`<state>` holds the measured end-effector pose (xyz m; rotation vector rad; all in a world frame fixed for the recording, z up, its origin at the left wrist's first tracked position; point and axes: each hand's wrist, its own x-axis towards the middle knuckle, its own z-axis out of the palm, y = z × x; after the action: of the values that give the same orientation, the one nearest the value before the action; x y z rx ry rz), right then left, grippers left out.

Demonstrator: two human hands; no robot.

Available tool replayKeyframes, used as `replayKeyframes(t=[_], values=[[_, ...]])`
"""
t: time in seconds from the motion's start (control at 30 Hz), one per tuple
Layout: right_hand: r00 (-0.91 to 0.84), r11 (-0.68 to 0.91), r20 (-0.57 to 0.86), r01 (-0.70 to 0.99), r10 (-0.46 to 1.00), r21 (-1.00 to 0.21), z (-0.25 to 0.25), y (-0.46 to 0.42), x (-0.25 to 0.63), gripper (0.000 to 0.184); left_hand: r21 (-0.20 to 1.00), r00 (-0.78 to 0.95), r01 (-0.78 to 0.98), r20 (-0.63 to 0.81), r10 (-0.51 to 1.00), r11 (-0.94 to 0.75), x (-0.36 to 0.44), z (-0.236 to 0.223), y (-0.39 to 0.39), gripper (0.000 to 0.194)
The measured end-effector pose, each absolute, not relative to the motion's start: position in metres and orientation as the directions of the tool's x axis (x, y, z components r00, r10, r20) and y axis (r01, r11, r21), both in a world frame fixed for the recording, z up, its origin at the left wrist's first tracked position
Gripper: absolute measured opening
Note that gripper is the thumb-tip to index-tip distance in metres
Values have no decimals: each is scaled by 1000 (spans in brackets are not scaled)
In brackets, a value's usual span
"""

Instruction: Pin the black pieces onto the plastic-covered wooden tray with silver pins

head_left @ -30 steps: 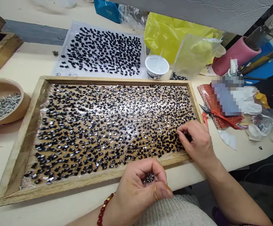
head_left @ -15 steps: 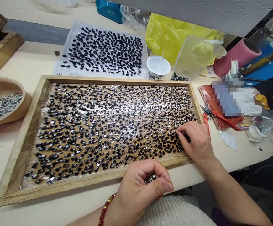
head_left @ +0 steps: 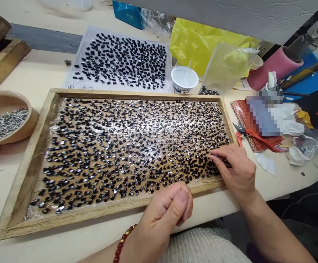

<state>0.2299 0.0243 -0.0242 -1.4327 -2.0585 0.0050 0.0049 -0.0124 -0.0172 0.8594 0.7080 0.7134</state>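
A wooden-framed tray [head_left: 73,228] lies across the table, filled with small black pieces [head_left: 104,146] that carry shiny silver spots. In front of its near edge my left hand [head_left: 169,212] is closed in a fist. The small shiny metal pieces seen in that palm a moment ago are now covered by the fingers. Over the tray's near right corner is my right hand [head_left: 234,170], thumb and index finger pinched just above the black pieces. Whatever sits between those fingertips is too small to make out.
A bowl of metal pins [head_left: 30,126] stands at the left. Behind the tray lie a white sheet [head_left: 78,78] with black bits, a patterned cup [head_left: 184,78] and a yellow bag [head_left: 186,44]. Red-handled pliers [head_left: 257,137] rest at the right.
My left hand has curled from a cupped hold into a tight fist, hiding the metal pieces. My right hand has shifted slightly right and nearer to me, still pinched.
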Motion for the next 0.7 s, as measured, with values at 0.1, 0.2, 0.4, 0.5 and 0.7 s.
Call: replayKeyframes(t=[0.1, 0.2, 0.4, 0.5, 0.7], values=[[-239, 477, 449, 686, 861, -549, -9, 9, 219, 20, 810, 621, -257, -280, 732, 528, 4, -14, -13, 36], [-377, 477, 324, 451, 868, -754, 2, -6, 207, 19, 827, 640, -182, -311, 703, 532, 4, -10, -9, 33], [-366, 435, 312, 328, 877, -839, 3, -14, 197, 15, 872, 620, -125, -304, 724, 473, 5, -7, -4, 31], [-384, 450, 326, 299, 864, -841, 3, -13, 199, 15, 856, 635, -143, -306, 710, 497, 7, -9, -5, 32], [-78, 332, 452, 790, 888, -516, -12, 18, 233, 12, 689, 682, -279, -349, 643, 669, 11, -14, -9, 36]])
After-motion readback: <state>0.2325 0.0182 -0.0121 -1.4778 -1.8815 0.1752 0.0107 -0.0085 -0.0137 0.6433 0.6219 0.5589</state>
